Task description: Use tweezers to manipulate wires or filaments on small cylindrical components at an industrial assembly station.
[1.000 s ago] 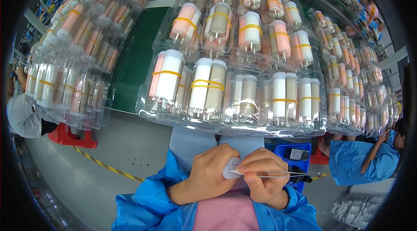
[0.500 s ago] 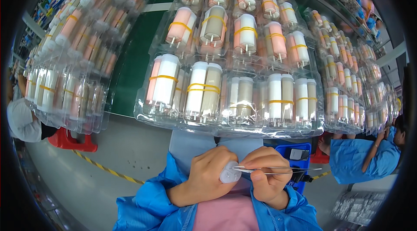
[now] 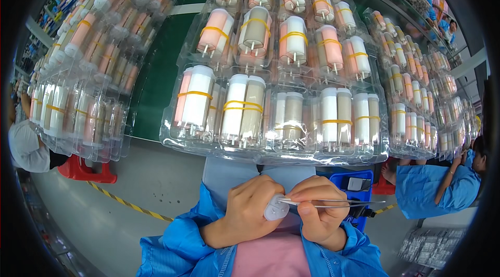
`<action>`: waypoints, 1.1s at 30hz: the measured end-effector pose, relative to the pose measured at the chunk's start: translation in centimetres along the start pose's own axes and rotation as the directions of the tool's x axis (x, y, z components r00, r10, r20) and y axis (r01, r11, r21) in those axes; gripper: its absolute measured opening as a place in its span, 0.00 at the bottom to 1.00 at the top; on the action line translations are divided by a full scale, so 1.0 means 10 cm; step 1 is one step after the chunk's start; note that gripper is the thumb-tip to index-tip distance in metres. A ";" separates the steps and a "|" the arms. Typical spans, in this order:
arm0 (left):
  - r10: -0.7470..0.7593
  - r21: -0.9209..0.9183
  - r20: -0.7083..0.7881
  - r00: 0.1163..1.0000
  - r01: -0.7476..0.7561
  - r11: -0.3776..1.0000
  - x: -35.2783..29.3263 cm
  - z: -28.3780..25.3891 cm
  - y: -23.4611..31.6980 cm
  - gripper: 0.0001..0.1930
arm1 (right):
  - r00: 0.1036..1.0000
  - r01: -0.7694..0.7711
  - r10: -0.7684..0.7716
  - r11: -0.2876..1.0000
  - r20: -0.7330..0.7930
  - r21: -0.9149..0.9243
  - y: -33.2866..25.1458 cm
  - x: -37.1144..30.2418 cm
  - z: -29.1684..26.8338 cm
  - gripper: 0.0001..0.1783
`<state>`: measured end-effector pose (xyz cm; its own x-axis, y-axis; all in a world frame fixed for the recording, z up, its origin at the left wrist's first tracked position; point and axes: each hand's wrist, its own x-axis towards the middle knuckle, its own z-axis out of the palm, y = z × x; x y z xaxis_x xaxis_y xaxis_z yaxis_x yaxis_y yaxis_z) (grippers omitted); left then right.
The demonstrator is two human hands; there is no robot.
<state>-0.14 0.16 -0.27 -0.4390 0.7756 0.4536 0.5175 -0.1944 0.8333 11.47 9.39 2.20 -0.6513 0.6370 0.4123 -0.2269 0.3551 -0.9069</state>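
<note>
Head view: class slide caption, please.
Left hand grips a pale round-ended piece; right hand holds tweezers at its end, near trayed cylinders.

- Green table (image 3: 153, 74): far, showing between trays.
- Left trays (image 3: 109, 151): clear, stacked, filled with banded cylinders.
- Right trays (image 3: 416, 154): clear, likewise filled.
- Red stool (image 3: 88, 169): left, on the grey floor (image 3: 151, 167).
- Striped tape (image 3: 130, 204): yellow and black, near left, across the floor.
- Blue bin (image 3: 339, 180): right, containing a grey box (image 3: 356, 183).
- Co-worker (image 3: 435, 191): right, in a blue top.
- Silvery pile (image 3: 431, 245): near right, details too small to tell.
</note>
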 end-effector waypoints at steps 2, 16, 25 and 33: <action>0.016 0.009 0.007 1.000 -0.016 1.000 0.00 0.00 -0.01 0.12 | 1.000 -0.001 0.001 1.000 0.003 -0.014 0.00 0.00 0.00 0.06; 0.017 0.030 0.008 1.000 -0.017 0.999 0.01 -0.01 -0.02 0.10 | 0.999 0.025 -0.025 1.000 0.025 0.011 0.01 0.03 -0.01 0.05; 0.033 0.064 0.011 0.999 -0.034 0.997 -0.02 -0.02 -0.04 0.10 | 0.996 0.084 -0.080 0.993 0.048 -0.080 -0.01 0.05 0.04 0.05; 0.105 0.307 0.078 0.991 -0.124 0.943 0.00 -0.04 -0.06 0.09 | 0.991 -0.076 0.088 0.990 0.101 -0.117 -0.07 0.12 -0.02 0.03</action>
<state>-0.70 0.05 -0.61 -0.3234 0.7955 0.5124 0.7684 -0.0952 0.6328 10.99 10.07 3.33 -0.7386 0.5931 0.3204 -0.0909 0.3834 -0.9191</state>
